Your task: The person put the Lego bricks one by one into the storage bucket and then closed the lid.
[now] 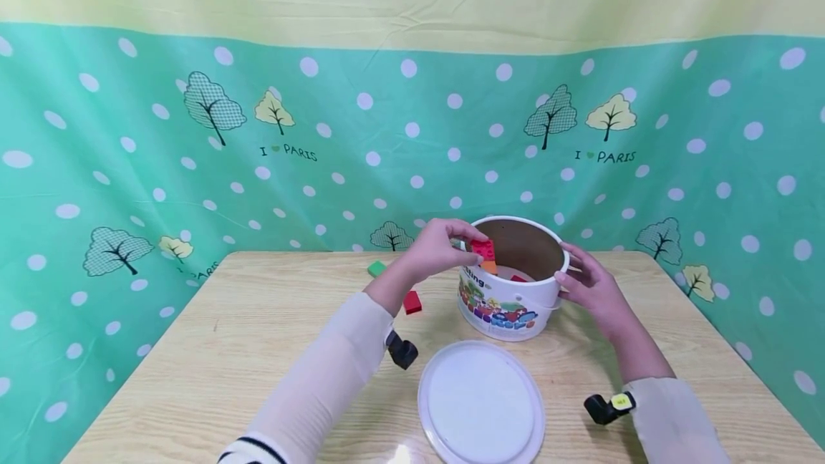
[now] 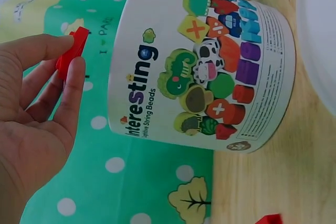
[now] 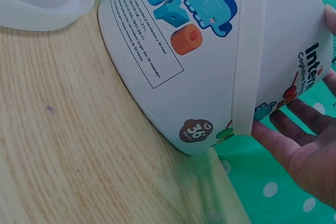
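A white bucket (image 1: pixel 473 310) printed with colourful beads stands uncovered at the back of the table. Over its left rim, my left hand (image 1: pixel 438 249) pinches a red toy brick (image 1: pixel 483 250) between thumb and fingers; the left wrist view shows the same brick (image 2: pixel 72 53) edge-on, above the rim. An orange piece (image 1: pixel 490 268) shows just below the brick in the head view. On the bucket's right side, my right hand (image 1: pixel 596 291) grips the rim, with fingers (image 3: pixel 286 142) along the outer wall near the white handle (image 3: pixel 249 51).
Left of the bucket lie a red brick (image 1: pixel 412 302) and a green brick (image 1: pixel 377 268). The round white lid (image 1: pixel 480 407) rests on the wooden table (image 1: pixel 213 349) in front of it. Another red piece (image 1: pixel 518 278) lies inside the bucket. A polka-dot curtain (image 1: pixel 412 163) hangs behind the table.
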A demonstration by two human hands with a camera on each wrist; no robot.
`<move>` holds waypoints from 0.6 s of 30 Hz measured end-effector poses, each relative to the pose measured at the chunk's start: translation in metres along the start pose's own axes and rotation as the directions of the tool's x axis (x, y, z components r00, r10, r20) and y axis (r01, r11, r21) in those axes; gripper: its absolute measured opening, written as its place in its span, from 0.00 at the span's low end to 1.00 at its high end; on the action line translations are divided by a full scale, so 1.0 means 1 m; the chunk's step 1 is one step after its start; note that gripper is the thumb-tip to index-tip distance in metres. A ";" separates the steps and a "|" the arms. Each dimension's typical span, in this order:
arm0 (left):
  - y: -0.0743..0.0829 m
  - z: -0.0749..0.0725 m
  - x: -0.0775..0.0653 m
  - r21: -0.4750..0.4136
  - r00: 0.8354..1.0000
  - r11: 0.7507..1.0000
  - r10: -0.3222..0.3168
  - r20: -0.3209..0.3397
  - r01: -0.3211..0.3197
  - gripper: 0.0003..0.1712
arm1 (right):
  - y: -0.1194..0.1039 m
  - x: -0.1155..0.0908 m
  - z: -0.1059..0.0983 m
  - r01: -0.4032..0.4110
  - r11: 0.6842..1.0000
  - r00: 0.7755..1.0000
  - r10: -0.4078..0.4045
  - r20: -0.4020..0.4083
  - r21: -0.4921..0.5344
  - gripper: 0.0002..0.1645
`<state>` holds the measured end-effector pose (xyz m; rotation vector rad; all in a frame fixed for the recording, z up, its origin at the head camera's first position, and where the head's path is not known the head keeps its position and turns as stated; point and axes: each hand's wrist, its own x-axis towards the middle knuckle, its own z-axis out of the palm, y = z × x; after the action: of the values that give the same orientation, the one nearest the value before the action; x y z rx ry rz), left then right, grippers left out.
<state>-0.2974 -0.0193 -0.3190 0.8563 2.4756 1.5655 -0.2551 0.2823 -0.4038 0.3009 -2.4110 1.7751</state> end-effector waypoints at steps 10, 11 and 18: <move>0.007 0.011 0.024 0.094 0.995 0.992 -0.089 0.049 0.084 0.14 | 0.000 0.001 0.000 0.002 1.000 1.000 -0.002 0.001 0.009 0.41; 0.007 0.013 0.027 0.092 0.994 0.991 -0.099 0.046 0.094 0.13 | 0.000 0.001 0.000 0.002 1.000 1.000 -0.002 0.002 0.009 0.41; 0.005 0.020 0.042 0.089 0.993 0.989 -0.119 -0.013 0.120 0.12 | 0.001 0.001 -0.001 0.011 1.000 1.000 -0.011 0.003 0.010 0.41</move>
<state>-0.3233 0.0199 -0.3151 0.6995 2.5673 1.4319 -0.2563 0.2835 -0.4043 0.3175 -2.3989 1.7838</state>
